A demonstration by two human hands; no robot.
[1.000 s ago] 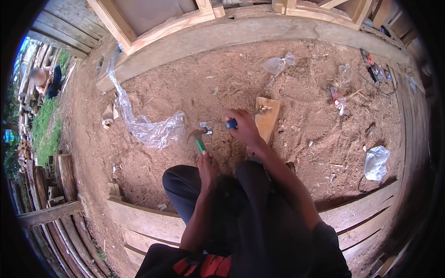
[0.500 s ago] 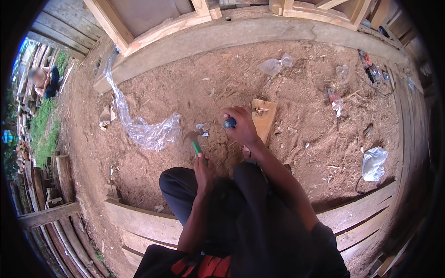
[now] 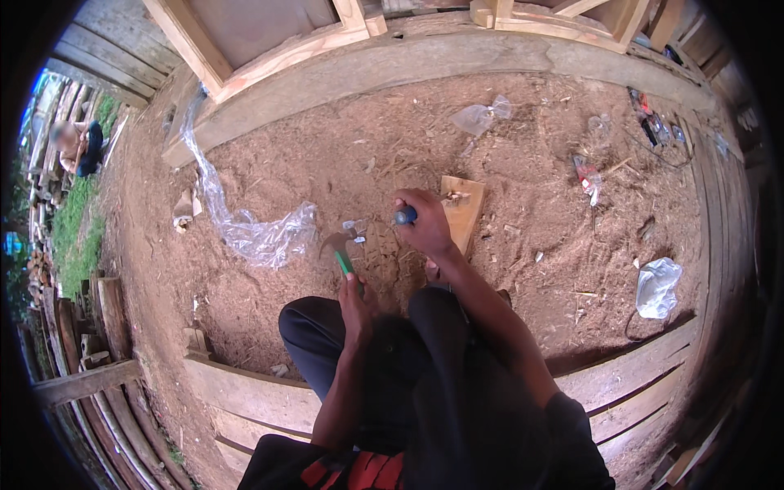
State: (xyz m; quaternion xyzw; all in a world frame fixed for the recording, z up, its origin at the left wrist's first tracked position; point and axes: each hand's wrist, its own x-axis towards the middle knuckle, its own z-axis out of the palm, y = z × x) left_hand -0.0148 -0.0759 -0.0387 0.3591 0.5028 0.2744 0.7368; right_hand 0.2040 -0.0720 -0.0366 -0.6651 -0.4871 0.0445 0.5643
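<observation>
My left hand (image 3: 354, 304) is closed round the green handle of a claw hammer (image 3: 344, 260), its metal head raised over the dirt in front of my knees. To its right, my right hand (image 3: 426, 224) grips a chisel by its dark blue handle (image 3: 404, 216), whose butt end points toward the hammer. Most of the chisel's blade is hidden by the hand. Just beyond those knuckles lies a light wooden board (image 3: 468, 211), with a rough cut and curled chips (image 3: 456, 196) near its far end. My foot (image 3: 433, 269) is at the board's near end.
Crumpled clear plastic sheeting (image 3: 265, 233) lies to the left. Scattered right are a plastic bag (image 3: 482, 117), a white bag (image 3: 658, 287) and a red-and-clear packet (image 3: 587, 180). Wooden frames (image 3: 286, 49) lean at the back. Planks (image 3: 253, 396) run behind me. A person (image 3: 77, 147) sits outside, far left.
Hardly anything differs. The whole view has shifted slightly, and both hands keep their holds on the hammer and the chisel.
</observation>
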